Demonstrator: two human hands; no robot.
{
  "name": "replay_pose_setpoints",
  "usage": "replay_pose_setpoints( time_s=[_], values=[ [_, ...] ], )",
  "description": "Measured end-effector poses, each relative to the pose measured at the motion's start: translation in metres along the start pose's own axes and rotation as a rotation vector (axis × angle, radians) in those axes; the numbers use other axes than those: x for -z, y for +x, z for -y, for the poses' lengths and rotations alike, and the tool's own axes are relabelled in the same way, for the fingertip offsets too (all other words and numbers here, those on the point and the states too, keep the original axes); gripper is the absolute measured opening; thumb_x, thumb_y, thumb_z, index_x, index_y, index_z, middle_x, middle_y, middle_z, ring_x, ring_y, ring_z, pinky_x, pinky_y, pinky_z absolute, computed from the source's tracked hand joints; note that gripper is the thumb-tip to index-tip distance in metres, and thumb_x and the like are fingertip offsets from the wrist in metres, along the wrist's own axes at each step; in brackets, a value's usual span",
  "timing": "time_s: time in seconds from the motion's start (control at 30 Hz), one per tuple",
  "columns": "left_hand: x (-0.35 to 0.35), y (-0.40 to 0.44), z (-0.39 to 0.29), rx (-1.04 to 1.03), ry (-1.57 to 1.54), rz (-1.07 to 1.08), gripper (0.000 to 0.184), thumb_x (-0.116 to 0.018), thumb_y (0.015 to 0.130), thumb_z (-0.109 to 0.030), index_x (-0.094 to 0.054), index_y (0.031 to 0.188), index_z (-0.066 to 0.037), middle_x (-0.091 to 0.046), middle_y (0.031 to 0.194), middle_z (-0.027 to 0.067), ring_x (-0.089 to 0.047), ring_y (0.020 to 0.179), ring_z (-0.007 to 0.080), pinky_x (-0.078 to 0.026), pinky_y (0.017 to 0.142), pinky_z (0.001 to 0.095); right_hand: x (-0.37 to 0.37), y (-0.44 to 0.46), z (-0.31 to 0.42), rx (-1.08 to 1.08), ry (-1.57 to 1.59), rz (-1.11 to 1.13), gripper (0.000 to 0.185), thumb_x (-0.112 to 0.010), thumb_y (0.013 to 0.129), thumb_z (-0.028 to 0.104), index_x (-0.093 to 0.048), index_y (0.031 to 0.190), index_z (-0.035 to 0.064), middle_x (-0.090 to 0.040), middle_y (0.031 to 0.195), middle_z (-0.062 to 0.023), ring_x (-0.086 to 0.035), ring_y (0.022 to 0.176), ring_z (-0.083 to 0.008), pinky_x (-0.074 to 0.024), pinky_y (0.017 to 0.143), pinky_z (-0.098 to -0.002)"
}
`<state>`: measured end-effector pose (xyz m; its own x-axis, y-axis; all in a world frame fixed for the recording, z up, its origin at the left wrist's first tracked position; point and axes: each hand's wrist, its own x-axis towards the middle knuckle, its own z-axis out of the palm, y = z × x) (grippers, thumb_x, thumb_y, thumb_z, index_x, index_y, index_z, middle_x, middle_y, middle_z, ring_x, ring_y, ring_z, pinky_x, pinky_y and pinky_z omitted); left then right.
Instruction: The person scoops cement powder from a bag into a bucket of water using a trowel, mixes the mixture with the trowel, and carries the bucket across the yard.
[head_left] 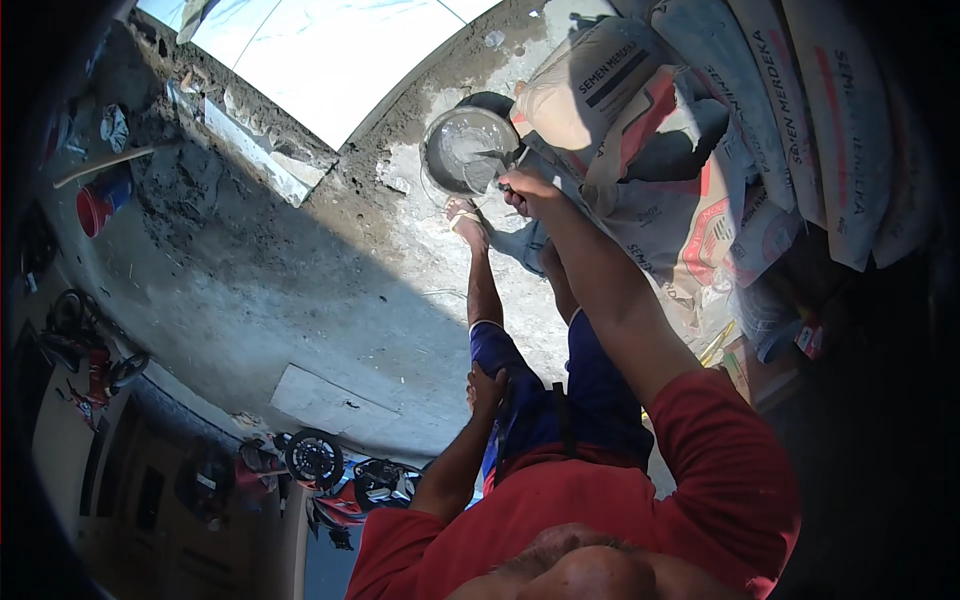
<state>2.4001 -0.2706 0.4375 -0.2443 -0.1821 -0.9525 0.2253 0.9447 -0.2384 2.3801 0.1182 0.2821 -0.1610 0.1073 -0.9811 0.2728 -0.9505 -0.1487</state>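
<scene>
A trowel [492,158] with a grey blade is in my right hand [527,190], fingers wrapped round its handle. Its blade is over the mouth of a dark round bucket [428,158] that has grey cement powder or mix [462,150] inside; whether the blade touches the mix I cannot tell. My left hand [485,390] rests against my left thigh, fingers laid on the blue shorts [525,415], with no tool visible in it. Just below the bucket is my left foot [465,218]. An opened paper cement sack [640,195] lies right of the bucket, grey inside its torn mouth.
Several full cement sacks [780,110] lean at the right. White tiles [310,60] lie ahead, with a cut tile strip [255,150] at their edge. A red and blue bucket [100,205] and a wooden handle [115,163] are far left. Motorcycles [335,470] stand at lower left.
</scene>
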Motion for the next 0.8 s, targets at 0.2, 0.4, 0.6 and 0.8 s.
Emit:
replay_pose_setpoints(
  time_s=[0.2, 0.4, 0.6, 0.8],
  values=[
    [0.001, -0.010, -0.007, -0.038, 0.053, -0.024, 0.086, -0.063, 0.079, -0.053, -0.027, 0.144, -0.008, -0.041, 0.137, 0.0189, -0.044, 0.125, 0.0385, -0.038, 0.101, 0.0494, 0.043, -0.128, 0.028, 0.160, -0.758, 0.000, 0.038, -0.065, 0.082, 0.034, -0.061, 0.068, -0.0011, -0.057, 0.059, -0.0086, -0.050, 0.044, -0.0149, -0.0406, 0.043, -0.0326],
    [0.000, -0.017, -0.021, -0.071, 0.122, -0.071, 0.084, -0.063, 0.079, -0.053, -0.030, 0.142, -0.007, -0.044, 0.133, 0.0207, -0.047, 0.121, 0.0397, -0.040, 0.099, 0.0489, 0.189, -0.281, 0.066, 0.389, -0.827, 0.009, 0.032, -0.063, 0.086, 0.028, -0.065, 0.099, -0.0008, -0.064, 0.077, -0.0081, -0.058, 0.069, -0.0126, -0.0453, 0.066, -0.0304],
    [-0.003, -0.026, -0.036, -0.040, 0.178, -0.080, 0.084, -0.062, 0.080, -0.053, -0.028, 0.142, -0.007, -0.044, 0.134, 0.0204, -0.046, 0.122, 0.0397, -0.039, 0.100, 0.0486, 0.298, -0.322, 0.136, 0.478, -1.253, -0.456, 0.032, -0.064, 0.082, 0.026, -0.065, 0.108, 0.0079, -0.067, 0.087, -0.0169, -0.066, 0.079, -0.0276, -0.0492, 0.074, -0.0368],
    [-0.011, -0.028, -0.045, -0.001, 0.205, -0.095, 0.085, -0.061, 0.081, -0.054, -0.026, 0.143, -0.008, -0.041, 0.136, 0.0183, -0.043, 0.125, 0.0384, -0.037, 0.101, 0.0499, 0.319, -0.260, 0.222, 0.505, -1.731, -0.547, 0.026, -0.066, 0.072, 0.022, -0.070, 0.092, 0.0065, -0.067, 0.085, -0.0185, -0.067, 0.084, -0.0332, -0.0529, 0.073, -0.0439]
  ],
)
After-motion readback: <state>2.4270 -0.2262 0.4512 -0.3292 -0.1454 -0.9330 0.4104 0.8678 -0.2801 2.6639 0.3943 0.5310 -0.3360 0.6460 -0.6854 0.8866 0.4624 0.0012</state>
